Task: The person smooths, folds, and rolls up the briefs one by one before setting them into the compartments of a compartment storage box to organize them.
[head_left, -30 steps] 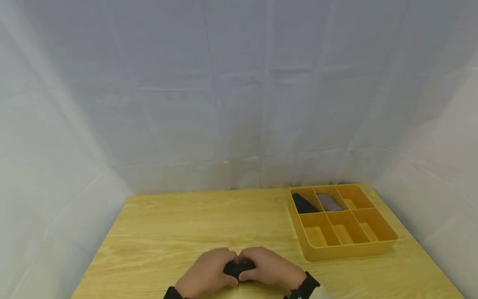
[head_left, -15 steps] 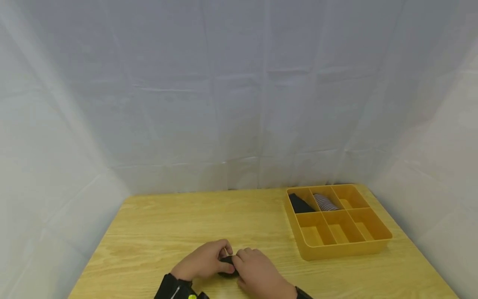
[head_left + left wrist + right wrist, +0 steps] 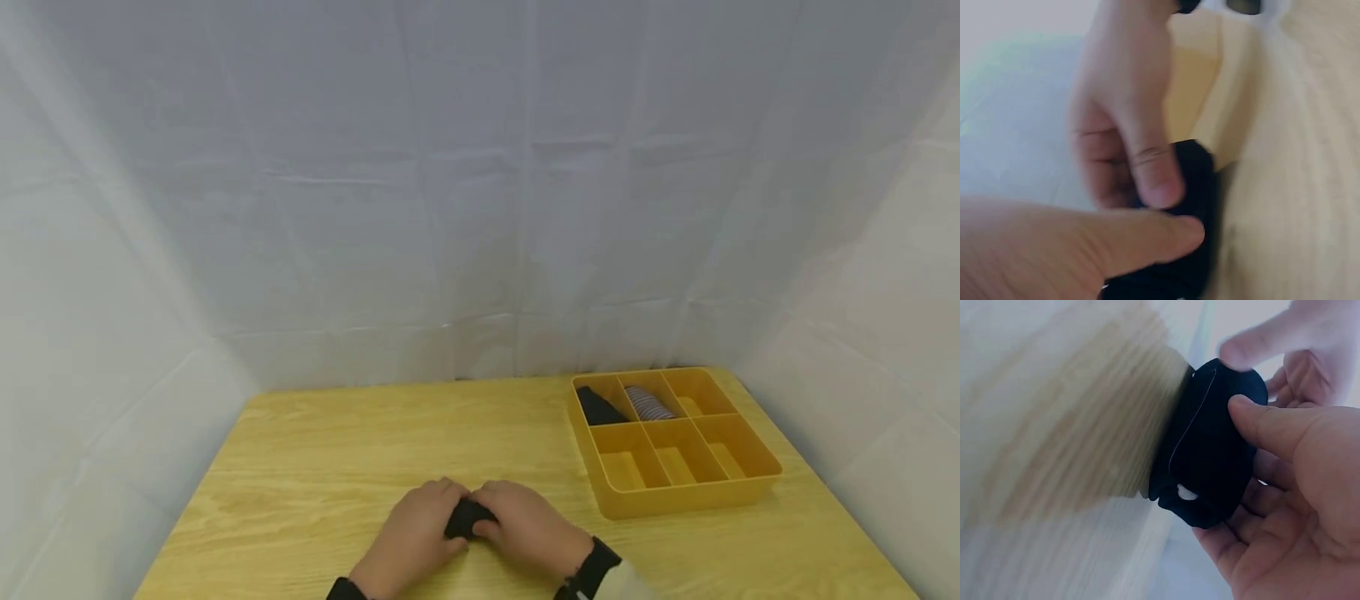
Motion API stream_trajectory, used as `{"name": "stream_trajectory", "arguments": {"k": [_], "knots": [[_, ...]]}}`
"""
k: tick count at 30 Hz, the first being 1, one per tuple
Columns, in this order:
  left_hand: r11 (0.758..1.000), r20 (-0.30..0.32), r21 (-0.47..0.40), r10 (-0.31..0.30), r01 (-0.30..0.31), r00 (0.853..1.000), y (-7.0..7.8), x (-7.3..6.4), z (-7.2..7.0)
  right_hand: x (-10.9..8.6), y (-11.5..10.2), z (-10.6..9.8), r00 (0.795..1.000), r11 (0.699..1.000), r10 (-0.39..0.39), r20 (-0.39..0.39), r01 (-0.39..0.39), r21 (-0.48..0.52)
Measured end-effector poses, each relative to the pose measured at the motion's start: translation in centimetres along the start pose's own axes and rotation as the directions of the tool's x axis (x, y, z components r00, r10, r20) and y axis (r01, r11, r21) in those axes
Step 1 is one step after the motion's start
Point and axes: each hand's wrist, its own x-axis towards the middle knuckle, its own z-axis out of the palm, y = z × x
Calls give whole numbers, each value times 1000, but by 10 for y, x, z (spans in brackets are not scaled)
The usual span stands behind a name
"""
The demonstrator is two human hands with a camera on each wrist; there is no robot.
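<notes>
A thick rolled-up black cloth (image 3: 465, 518), with a fine seam line and a small white spot at one end in the right wrist view, sits low over the wooden table between both hands. My left hand (image 3: 416, 533) grips its left end, the thumb laid over the near side. From the other end my right hand (image 3: 532, 529) holds it between thumb and curled fingers. Seen up close in the right wrist view, the right thumb presses the cloth roll (image 3: 1210, 444) while its fingers wrap underneath. Both thumbs lie close together on the black cloth in the left wrist view.
A yellow divided box (image 3: 690, 498) stands at the right of the table (image 3: 337, 450). Its back left compartment holds a folded black cloth (image 3: 598, 407), and beside that lies a striped cloth roll (image 3: 648, 403). White sheeting (image 3: 480, 208) encloses the back and sides.
Half a second ago my right hand lay over the black cloth, covering its right part, and the left fingers were raised. Now both hands grip its two ends again, and more of it shows.
</notes>
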Motion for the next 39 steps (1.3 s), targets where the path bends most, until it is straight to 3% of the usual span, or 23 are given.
{"name": "stream_trajectory", "arguments": {"k": [3, 7, 10, 14, 17, 21, 25, 29, 32, 36, 39], "knots": [[998, -23, 65, -9, 11, 1000, 3, 1, 4, 3, -3, -1, 1000, 1000, 25, 5, -25, -6], [996, -48, 88, -13, 17, 999, 3, 2, 8, 3, -14, 1, 999, 983, 10, -45, -18, -184], [999, -39, 34, -18, 19, 999, 0, 3, 10, 2, -22, 3, 997, 942, 2, -77, -28, -336], [998, -11, -60, -20, 20, 1000, -6, 8, 12, 3, -25, 5, 997, 903, 21, -68, -48, -428], [996, 4, -94, -4, 5, 1000, -9, 10, 12, 5, -24, 6, 999, 888, 22, -36, -36, -458], [987, 44, -158, 6, 1, 999, -14, 15, 10, 9, -17, 1, 1000, 899, 18, -2, -17, -437], [972, 59, -235, 4, 10, 998, -17, 34, -1, 13, -4, -15, 998, 909, 13, -62, -38, -416], [939, -6, -345, -15, 12, 1000, -13, 59, -12, 16, 14, -42, 982, 913, 12, -190, -88, -398], [892, -74, -452, -56, 17, 996, -7, 78, -16, 15, 31, -67, 959, 930, 80, -271, -170, -326], [824, -148, -567, -92, -8, 985, 3, 100, -19, 10, 58, -100, 913, 932, 217, -346, -299, -205], [790, -167, -612, -86, -34, 982, 11, 113, -19, 1, 82, -121, 871, 915, 297, -391, -376, -145]]}}
